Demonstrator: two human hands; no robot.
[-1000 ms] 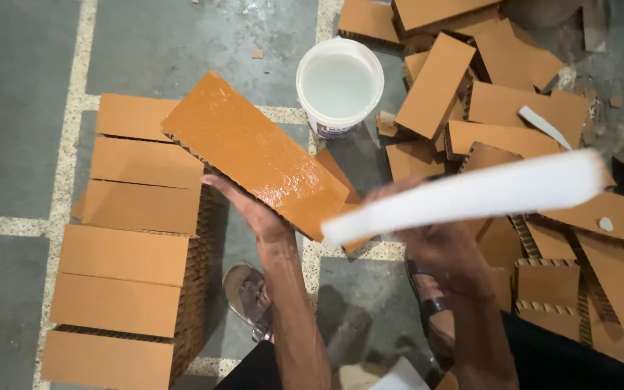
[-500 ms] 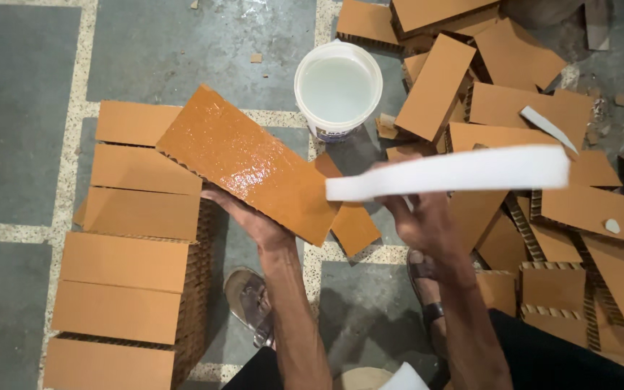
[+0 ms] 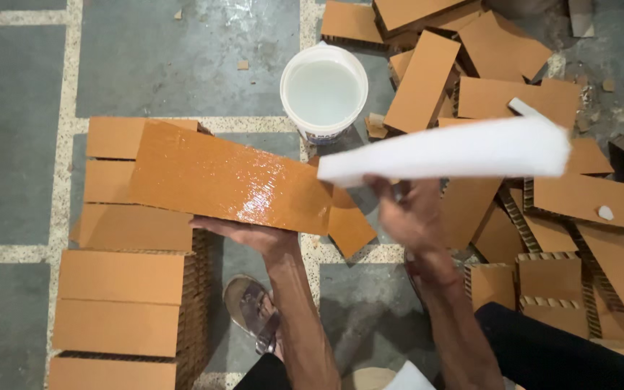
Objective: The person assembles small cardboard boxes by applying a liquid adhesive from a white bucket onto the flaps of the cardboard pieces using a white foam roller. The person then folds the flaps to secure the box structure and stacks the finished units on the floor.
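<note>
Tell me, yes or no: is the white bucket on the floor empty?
No, the white bucket holds a pale milky liquid that fills much of it, seen from above beside the scattered brown boards.

A white bucket (image 3: 324, 92) of milky liquid stands at upper centre. Stacked brown boards (image 3: 120, 274) fill the lower left; loose boards (image 3: 579, 202) lie scattered right, on grey floor (image 3: 9, 130).

Both forearms are showing bare, with no sleeves reaching them. The person is wearing dark trousers (image 3: 557, 350). A brownish sandal (image 3: 253, 309) is covering one foot.
</note>
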